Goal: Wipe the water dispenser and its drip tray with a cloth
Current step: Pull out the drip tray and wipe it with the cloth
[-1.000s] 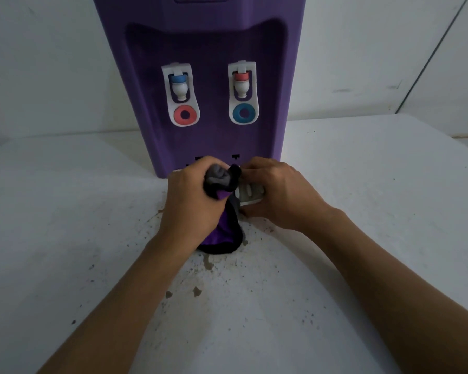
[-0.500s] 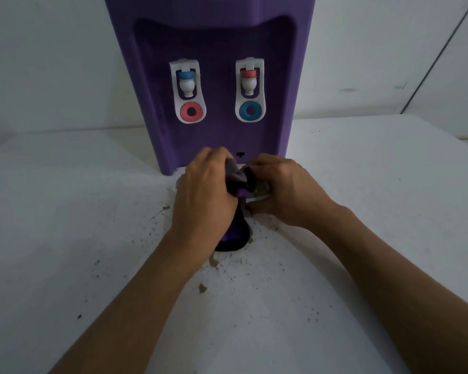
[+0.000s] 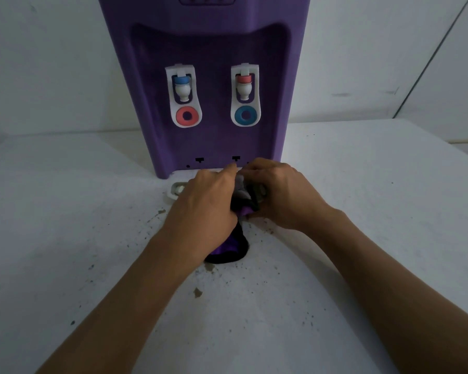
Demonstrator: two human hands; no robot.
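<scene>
A purple water dispenser [image 3: 208,49] stands at the back of a white table, with two white taps in its recess. Its white drip tray [image 3: 176,190] lies at the dispenser's foot, mostly hidden under my hands. My left hand [image 3: 203,209] grips a bunched grey, black and purple cloth [image 3: 231,245] over the tray; the cloth's tail hangs down onto the table. My right hand [image 3: 278,195] is curled round the right end of the tray and touches the cloth's top.
The white table [image 3: 362,238] carries dark specks and dirt flakes [image 3: 197,292] in front of the tray. A pale wall [image 3: 52,63] stands behind, and the table's far right edge [image 3: 443,125] shows at the right.
Both hands, with the cloth and tray, have shifted away from me to the dispenser's base. My left hand slid right over the tray, uncovering its left end.
</scene>
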